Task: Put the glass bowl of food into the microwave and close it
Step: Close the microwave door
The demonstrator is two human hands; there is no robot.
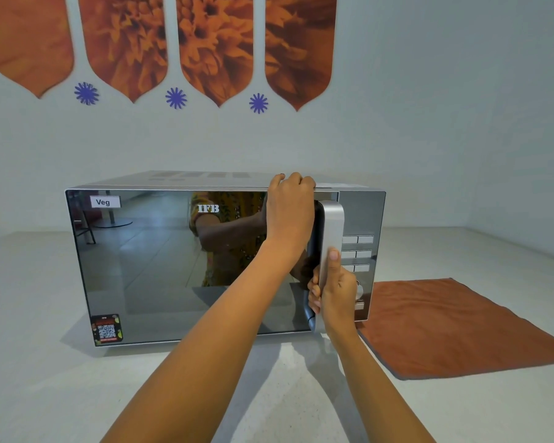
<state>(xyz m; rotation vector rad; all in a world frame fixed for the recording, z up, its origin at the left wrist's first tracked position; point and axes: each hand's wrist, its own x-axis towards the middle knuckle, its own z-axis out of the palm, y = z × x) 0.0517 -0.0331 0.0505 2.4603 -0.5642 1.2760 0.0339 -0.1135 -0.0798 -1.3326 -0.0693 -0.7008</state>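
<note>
A silver microwave (205, 260) stands on a pale surface (77, 394), its mirrored door (173, 266) flush with the body and reflecting the person. The door carries a white "Veg" label (105, 202) at its upper left corner, the letters "IFB" near the top, and a QR sticker (107, 329) at the lower left. The left hand (290, 212) rests on the door's upper right corner, fingers curled over the top edge. The right hand (334, 290) wraps the lower part of the vertical silver handle (332, 225), thumb pointing up along its face. Just right of the microwave, an orange cloth (454, 327) lies flat on the surface. On the wall behind hang 4 orange flower panels (215, 46) and 3 blue star shapes (176, 98).
</note>
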